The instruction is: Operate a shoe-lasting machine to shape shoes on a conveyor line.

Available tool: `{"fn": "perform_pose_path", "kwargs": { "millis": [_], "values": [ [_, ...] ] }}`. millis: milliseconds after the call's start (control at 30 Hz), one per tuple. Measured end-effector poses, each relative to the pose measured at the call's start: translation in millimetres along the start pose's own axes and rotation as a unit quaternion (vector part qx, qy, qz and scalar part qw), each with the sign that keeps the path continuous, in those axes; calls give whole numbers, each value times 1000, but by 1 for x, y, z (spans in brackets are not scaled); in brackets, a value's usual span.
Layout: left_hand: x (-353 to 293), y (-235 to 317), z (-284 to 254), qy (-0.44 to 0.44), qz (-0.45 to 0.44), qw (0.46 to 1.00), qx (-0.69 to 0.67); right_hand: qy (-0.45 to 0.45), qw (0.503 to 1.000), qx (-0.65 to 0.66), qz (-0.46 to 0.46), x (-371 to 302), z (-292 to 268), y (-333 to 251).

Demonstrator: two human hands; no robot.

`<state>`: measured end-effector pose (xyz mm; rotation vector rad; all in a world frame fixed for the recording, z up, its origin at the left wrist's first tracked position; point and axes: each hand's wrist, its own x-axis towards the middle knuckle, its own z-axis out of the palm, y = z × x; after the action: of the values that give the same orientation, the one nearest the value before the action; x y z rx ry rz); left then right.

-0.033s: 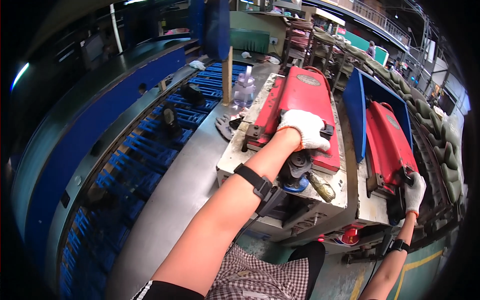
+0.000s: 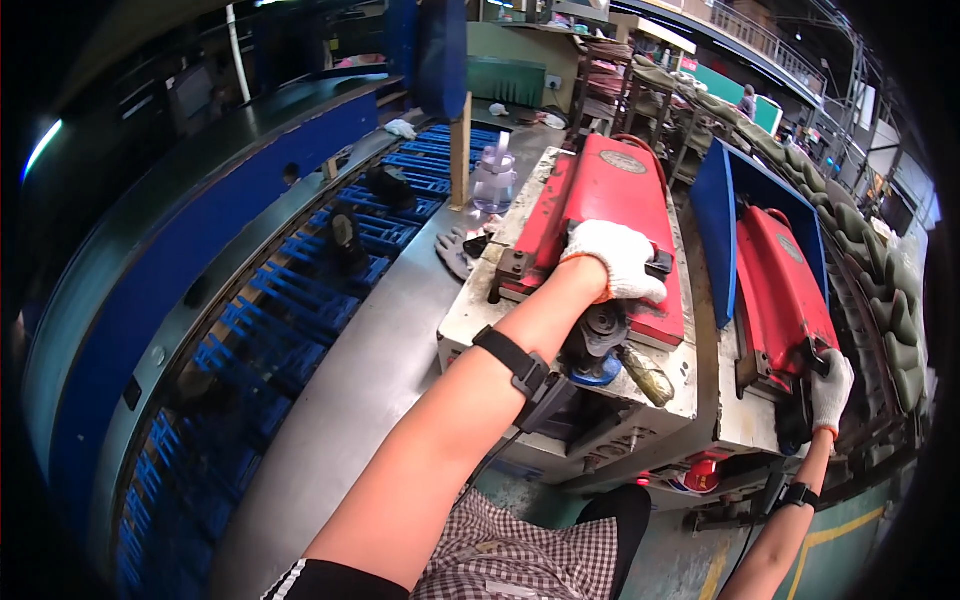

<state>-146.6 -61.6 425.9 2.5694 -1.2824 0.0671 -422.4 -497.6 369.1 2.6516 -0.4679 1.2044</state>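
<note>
My left hand (image 2: pixel 618 262), in a white knit glove with an orange cuff, is closed at the front end of a long red machine cover (image 2: pixel 622 190). Its fingers wrap round a black handle (image 2: pixel 660 264), of which only the end shows. Farther right, my right hand (image 2: pixel 831 388), gloved the same way, grips a second black handle (image 2: pixel 818 352) on another red machine cover (image 2: pixel 785 270). Both covers are down on whitish machine bases, and what lies under them is hidden. Below my left hand are a dark round part (image 2: pixel 604 325) and a worn yellowish wrapped piece (image 2: pixel 648 375).
Left of me runs a grey metal ledge (image 2: pixel 370 390) beside a conveyor with blue bars (image 2: pixel 290 290), carrying several dark objects. A purple translucent bottle (image 2: pixel 494 182) stands behind the left machine. Blue panels (image 2: pixel 712 230) flank the right cover; olive-green shoe-like pieces (image 2: pixel 895 310) line a rack.
</note>
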Motion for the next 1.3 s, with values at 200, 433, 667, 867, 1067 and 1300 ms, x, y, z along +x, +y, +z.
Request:
{"fn": "perform_pose_path", "kwargs": {
  "millis": [200,433,667,867,1067,1300],
  "values": [
    [-4,-2,-1,1,-13,1000,3,23,999,13,-33,2,7,-8],
    [-3,-4,1,-6,-15,1000,-5,8,1000,6,-17,3,4,-11],
    [-4,-3,1,-4,4,1000,-13,-3,999,28,17,-2,2,-5],
    [-2,-14,-1,-3,21,1000,13,66,987,147,-27,-4,-7,-130],
    [-1,-12,1,-20,31,999,-10,-211,835,506,40,-29,-17,-322],
    [12,-15,-13,-125,62,990,19,-381,689,617,20,-60,-32,-421]
  ]
}}
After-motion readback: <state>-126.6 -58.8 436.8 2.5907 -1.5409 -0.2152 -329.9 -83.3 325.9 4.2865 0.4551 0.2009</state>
